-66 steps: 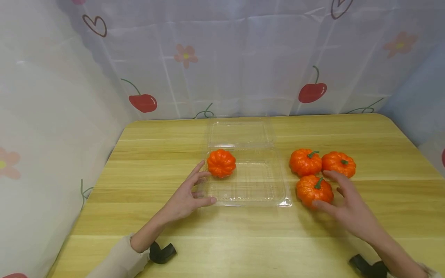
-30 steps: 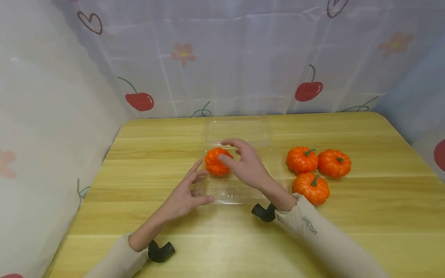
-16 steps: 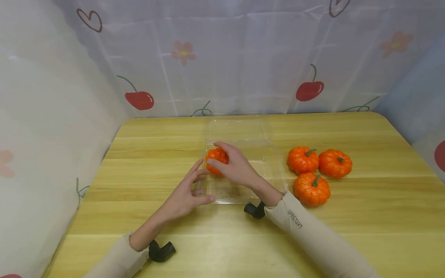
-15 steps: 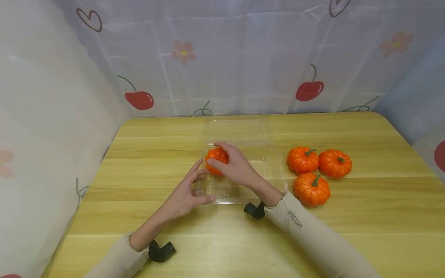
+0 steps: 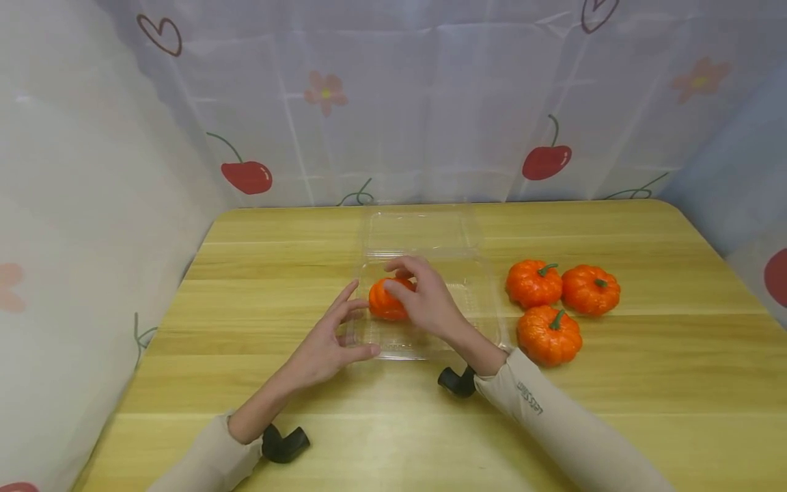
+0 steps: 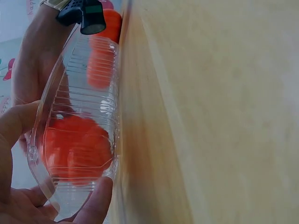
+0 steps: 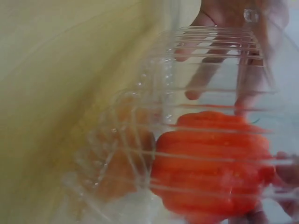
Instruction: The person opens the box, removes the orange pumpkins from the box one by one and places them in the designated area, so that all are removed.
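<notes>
A clear plastic clamshell container (image 5: 406,356) sits on the table with its lid folded back. Inside its left part is an orange toy pumpkin (image 5: 386,307), ribbed and glossy. My right hand (image 5: 430,301) holds the pumpkin from the right, thumb across its top and the other fingers partly hidden behind. At the container's left side my left hand (image 5: 322,352) has its fingers spread, and the left wrist view shows its fingertips against the wall (image 6: 74,70). The pumpkin (image 6: 77,149) shows through the clear plastic there.
To the container's right, three more orange pumpkins (image 5: 533,283) with green stems stand close together on the wooden table (image 5: 381,430). The transparent lid (image 5: 421,229) lies toward the back edge. Behind the table hangs a patterned curtain (image 5: 418,116).
My right hand came over from the right-hand pumpkins to the one in the container. That pumpkin has since turned and shifted slightly rightward and nearer. My left hand stays in place.
</notes>
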The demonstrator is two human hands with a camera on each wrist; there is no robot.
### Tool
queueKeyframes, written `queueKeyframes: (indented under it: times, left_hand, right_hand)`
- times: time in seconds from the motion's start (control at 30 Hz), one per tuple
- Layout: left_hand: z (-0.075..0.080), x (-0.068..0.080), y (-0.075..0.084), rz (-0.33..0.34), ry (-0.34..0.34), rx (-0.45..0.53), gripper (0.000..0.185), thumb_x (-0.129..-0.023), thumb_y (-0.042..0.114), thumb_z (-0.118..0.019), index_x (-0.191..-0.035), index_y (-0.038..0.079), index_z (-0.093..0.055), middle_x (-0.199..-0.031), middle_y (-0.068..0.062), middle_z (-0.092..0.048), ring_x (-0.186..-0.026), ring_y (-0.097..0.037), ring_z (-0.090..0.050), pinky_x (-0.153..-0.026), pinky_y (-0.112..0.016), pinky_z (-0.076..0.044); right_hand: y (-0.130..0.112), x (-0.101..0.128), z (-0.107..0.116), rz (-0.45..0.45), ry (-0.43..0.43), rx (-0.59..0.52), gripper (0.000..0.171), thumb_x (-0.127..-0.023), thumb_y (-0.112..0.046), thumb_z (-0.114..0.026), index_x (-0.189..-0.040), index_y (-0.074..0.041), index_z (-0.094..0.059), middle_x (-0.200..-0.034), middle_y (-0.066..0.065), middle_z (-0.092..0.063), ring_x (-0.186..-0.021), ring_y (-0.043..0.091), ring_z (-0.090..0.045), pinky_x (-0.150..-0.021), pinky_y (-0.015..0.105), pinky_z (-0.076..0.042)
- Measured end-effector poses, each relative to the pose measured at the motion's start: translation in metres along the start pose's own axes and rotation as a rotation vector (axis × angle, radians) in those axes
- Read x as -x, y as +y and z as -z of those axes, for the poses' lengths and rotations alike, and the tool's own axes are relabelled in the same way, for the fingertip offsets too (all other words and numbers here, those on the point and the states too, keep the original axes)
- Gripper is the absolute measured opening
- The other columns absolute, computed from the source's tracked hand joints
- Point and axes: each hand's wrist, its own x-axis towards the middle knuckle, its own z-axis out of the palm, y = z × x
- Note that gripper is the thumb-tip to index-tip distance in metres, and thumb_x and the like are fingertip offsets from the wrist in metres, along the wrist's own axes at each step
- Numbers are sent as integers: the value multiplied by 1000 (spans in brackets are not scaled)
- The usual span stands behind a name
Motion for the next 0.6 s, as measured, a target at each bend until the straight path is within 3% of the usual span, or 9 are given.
queueKeyframes:
  times: [0.13, 0.27, 0.43, 0.6]
  left_hand:
    - [0, 0, 0, -2, 0, 4, 79, -82, 20, -82, -148, 6, -41, -164, 6, -9, -139, -31, -35, -102, -48, -45]
    - [1, 1, 1, -6, -2, 11, 83, -82, 20, -82, -150, 5, -37, -164, 6, -10, -139, -30, -35, -102, -48, -45]
    - [1, 0, 1, -7, 0, 12, 82, -82, 21, -83, -149, 7, -39, -164, 8, -9, -139, -30, -35, -103, -48, -45]
    - [0, 1, 0, -9, 4, 14, 75, -82, 20, -82, -145, 6, -44, -164, 9, -7, -139, -30, -35, -102, -49, -45]
  right_hand:
    - [2, 0, 1, -61, 9, -7, 35, -92, -9, -69, -126, -2, -60, -126, 21, -52, -117, 36, -50, -97, 50, -47]
    - [5, 1, 3, -162, -10, -48, 52, -90, -18, -72, -136, -2, -53, -138, 19, -46, -127, 39, -43, -101, 52, -42]
    - [13, 2, 6, -270, -108, -96, 65, -90, -30, -70, -144, -5, -43, -144, 17, -44, -128, 37, -45, -104, 53, -40]
    - [15, 4, 7, -278, -190, -97, 67, -91, -33, -67, -147, -8, -41, -144, 16, -47, -127, 36, -48, -103, 52, -42]
